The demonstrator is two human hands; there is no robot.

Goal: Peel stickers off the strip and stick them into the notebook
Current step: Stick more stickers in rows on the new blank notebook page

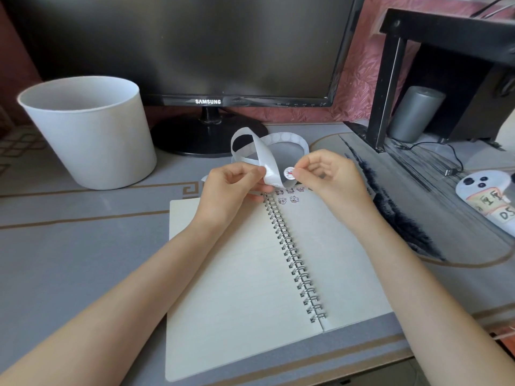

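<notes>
The strip (269, 162) is pinched by the left hand (231, 186) above the top edge of the notebook (237, 274). A round sticker (289, 173) is pinched by the right hand (331, 176), the nearer of the two hands to the notebook's right page just below.

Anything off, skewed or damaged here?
Nothing damaged or spilled. The notebook lies skewed on the desk, and the strip curls in a loose twisted loop from the left hand. A cable plug lies unconnected at the right. The sticker pinched by the right hand looks intact.
</notes>
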